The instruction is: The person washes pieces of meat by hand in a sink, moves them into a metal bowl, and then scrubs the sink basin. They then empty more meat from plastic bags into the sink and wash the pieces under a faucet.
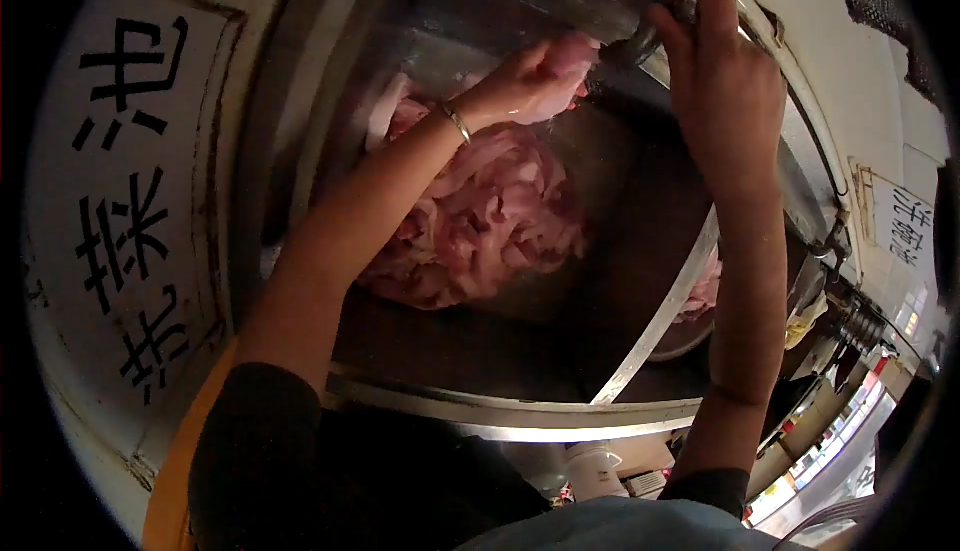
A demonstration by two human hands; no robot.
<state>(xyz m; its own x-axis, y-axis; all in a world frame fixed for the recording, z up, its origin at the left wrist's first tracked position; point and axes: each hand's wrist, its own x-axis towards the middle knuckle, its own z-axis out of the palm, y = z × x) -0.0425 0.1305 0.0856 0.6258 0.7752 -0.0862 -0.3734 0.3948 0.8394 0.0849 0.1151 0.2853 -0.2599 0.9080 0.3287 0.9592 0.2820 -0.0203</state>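
A large heap of pale pink sliced raw meat lies in a dark metal sink. My left hand, with a bracelet at its wrist, is above the upper part of the heap, beside the mouth of a faucet. Its fingers are curled and wet; a pink patch shows there, but whether this is meat or skin is unclear. At the sink's far side, my right hand has its fingers wrapped round the top of the faucet.
A metal divider separates the heap from a second compartment, where more meat sits in a round container. White walls with black-lettered signs flank the sink. A white bucket stands below the near rim. Utensils hang at the right.
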